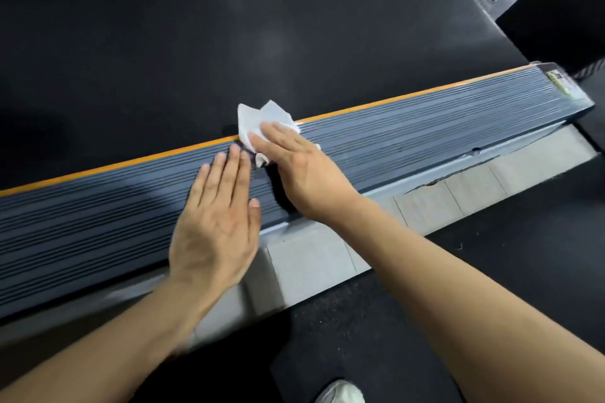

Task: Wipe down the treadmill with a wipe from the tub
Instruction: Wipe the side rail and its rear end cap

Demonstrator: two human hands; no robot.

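A pale shoe (pixel 340 393) shows at the bottom edge, nearest the camera, standing on dark floor (pixel 491 271). Two bare forearms reach up and away from there toward the treadmill, which runs as a long diagonal band from lower left to upper right. The nearest part of the machine is a light grey strip (pixel 311 258) along its base, marked into panels. Above that lies the side rail (pixel 425 127), grey-blue and ribbed with fine lengthwise grooves, edged along its far side by a thin orange line (pixel 114 167). Beyond the orange line spreads the wide black belt (pixel 229 26). The left hand (pixel 216 222) lies flat on the rail, palm down, fingers straight and close together, thumb alongside, holding nothing. The right hand (pixel 294 167) sits just beside it, further along the rail, also palm down with fingers straight; it presses a white wipe (pixel 262 121) against the rail near the orange edge. The wipe is crumpled, and its loose corners stick up past the fingertips toward the belt (a small fold also peeks out under the hand's near side). The two hands are near each other, the left fingertips almost reaching the wipe. At the rail's far right end there is a yellowish label (pixel 558 82), too blurred to read. A black block (pixel 556 10) fills the top right corner.
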